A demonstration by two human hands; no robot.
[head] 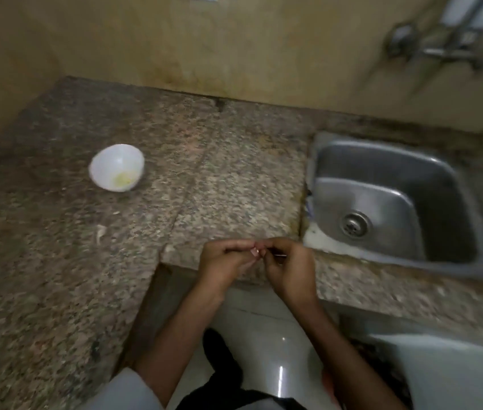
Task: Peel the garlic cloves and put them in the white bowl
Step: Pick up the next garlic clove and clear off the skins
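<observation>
1. Two hands meet over the front edge of the counter [204, 173]. The left hand [222, 261] has its fingers curled in and pinches a small pale garlic clove [256, 251]. The right hand [289, 267] closes its fingertips on the same clove from the other side.
2. This hold looks like one for peeling: one hand steadies the clove while the other works at the skin. The clove sits close in front of the body, where small finger work is easiest to see.
3. A thin pale sliver shows just past the right fingers. It may be a strip of skin or a small blade; the blur does not let me tell which.
4. The white bowl [110, 156] stands upright on the counter, well apart from the hands, to the left and farther back. Pale yellowish bits, likely peeled garlic, lie in its bottom. Standing there, the bowl is within an arm's reach but out of the way of falling skins.
5. A pale scrap [101, 232], probably shed skin, lies on the counter between the bowl and the hands.
6. The steel sink [382, 161] is set into the counter at the right, with a tap [441, 51] on the wall above it.
7. No brand, label or writing can be read anywhere.
8. The clove in hand is not yet in the bowl.
</observation>
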